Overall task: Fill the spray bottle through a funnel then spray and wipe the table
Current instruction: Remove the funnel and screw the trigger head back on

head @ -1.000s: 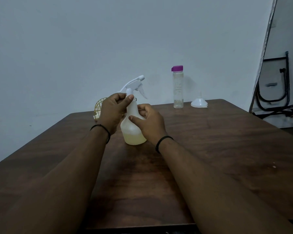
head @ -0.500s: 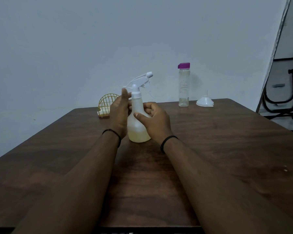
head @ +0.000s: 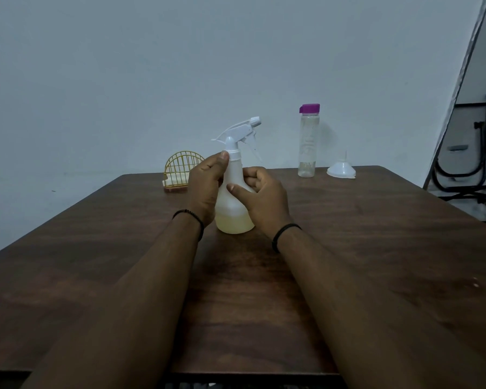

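A person's two forearms reach forward over a dark wooden bench (head: 376,248). A translucent spray bottle (head: 234,203) stands upright on the bench, mid-way across, with pale yellowish liquid in its bottom part and its white trigger head (head: 237,133) seated on top. The left hand (head: 206,186) curls around the bottle's neck, thumb just under the collar; the right hand (head: 264,197) wraps the bottle's shoulder, so each grip holds the bottle.

At the far edge stand a clear bottle with a purple cap (head: 307,141), nearly empty, and beside it a white funnel (head: 341,169) resting mouth-down. A gold wire holder (head: 183,171) sits far left.

Filling appears finished and the head is back on; spraying and wiping remain.

A second earlier the left hand gripped higher, at the collar below the trigger head; it has since slid down to the neck.
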